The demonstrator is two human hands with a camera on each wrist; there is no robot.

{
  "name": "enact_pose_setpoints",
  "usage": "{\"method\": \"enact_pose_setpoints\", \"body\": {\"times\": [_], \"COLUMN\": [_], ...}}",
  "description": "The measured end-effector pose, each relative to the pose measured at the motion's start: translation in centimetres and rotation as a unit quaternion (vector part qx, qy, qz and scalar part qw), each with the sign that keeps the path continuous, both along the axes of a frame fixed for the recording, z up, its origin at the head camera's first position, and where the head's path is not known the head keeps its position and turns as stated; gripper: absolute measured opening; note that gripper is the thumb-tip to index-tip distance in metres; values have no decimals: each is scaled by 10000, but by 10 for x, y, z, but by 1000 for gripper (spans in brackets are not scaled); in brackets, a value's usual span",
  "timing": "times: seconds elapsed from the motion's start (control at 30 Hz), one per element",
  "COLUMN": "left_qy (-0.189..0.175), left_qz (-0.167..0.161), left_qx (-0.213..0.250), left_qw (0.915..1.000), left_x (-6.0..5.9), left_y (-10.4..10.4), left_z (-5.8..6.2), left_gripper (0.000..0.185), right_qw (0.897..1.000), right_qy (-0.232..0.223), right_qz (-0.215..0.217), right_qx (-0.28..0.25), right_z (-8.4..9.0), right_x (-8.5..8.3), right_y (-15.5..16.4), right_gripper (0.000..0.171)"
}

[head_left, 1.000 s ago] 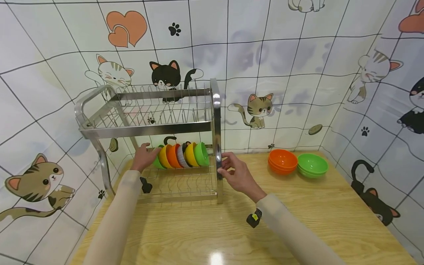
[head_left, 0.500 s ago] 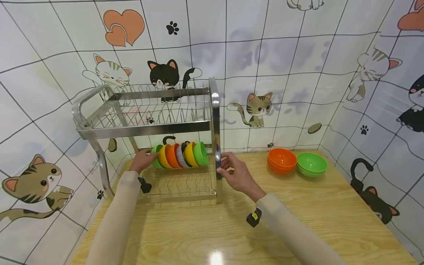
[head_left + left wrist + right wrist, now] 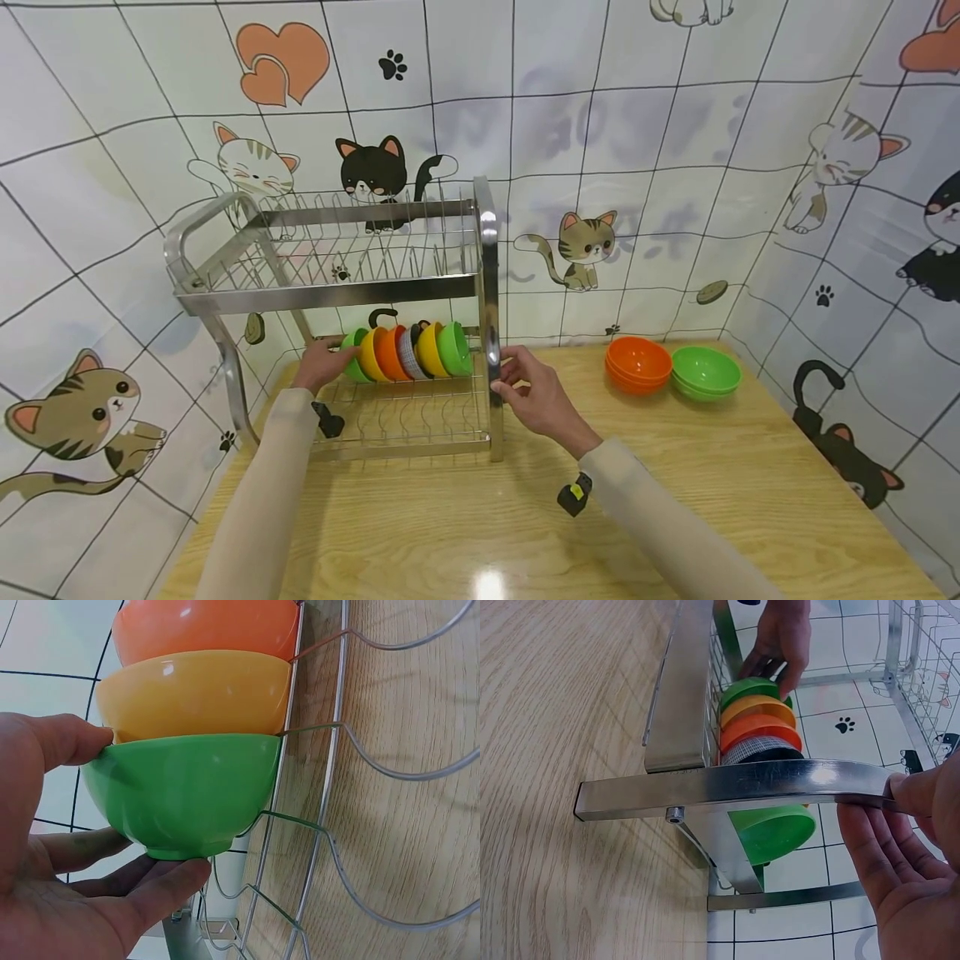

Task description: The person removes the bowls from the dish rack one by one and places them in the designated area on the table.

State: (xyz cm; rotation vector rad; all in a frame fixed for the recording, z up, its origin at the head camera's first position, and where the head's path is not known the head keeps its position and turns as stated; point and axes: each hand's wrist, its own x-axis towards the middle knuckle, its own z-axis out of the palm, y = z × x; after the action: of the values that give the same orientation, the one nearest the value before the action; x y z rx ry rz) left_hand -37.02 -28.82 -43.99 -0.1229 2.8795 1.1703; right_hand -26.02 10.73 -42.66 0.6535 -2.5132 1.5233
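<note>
A two-tier metal dish rack (image 3: 330, 296) stands on the wooden table, its lower tier carrying a row of bowls on edge. At the row's left end is a green bowl (image 3: 187, 787); my left hand (image 3: 322, 367) holds it, thumb at the rim and fingers against its base. Beside it come a yellow bowl (image 3: 195, 694), an orange bowl (image 3: 390, 354), a black-and-white patterned bowl (image 3: 761, 748), another yellow bowl (image 3: 431, 350) and a second green bowl (image 3: 455, 350). On the right side, my right hand (image 3: 543, 392) grips the rack's upright (image 3: 742, 784) between thumb and fingers.
Stacked orange bowls (image 3: 640, 367) and stacked green bowls (image 3: 707, 372) sit on the table (image 3: 465, 517) to the right of the rack. Wire dividers (image 3: 390, 776) run along the lower tier. A wall (image 3: 615, 133) with printed cats rises behind.
My left hand has lowered its raised thumb and fingers and taken hold of the leftmost green bowl. The right hand stays on the rack's upright.
</note>
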Motion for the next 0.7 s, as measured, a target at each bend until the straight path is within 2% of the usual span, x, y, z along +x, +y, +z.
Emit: {"method": "enact_pose_setpoints", "body": {"times": [0.43, 0.7], "left_qy": [151, 486], "left_qz": [413, 337], "left_qx": [55, 97], "left_qw": [9990, 9982], "left_x": [-1, 2], "left_y": [0, -5], "left_z": [3, 6], "left_gripper": [77, 78], "right_qw": [10000, 10000], "right_qy": [36, 48], "right_qz": [-32, -27], "right_qx": [-30, -64], "right_z": [-1, -3], "right_x": [0, 0], "right_y": [0, 0], "right_gripper": [35, 34]}}
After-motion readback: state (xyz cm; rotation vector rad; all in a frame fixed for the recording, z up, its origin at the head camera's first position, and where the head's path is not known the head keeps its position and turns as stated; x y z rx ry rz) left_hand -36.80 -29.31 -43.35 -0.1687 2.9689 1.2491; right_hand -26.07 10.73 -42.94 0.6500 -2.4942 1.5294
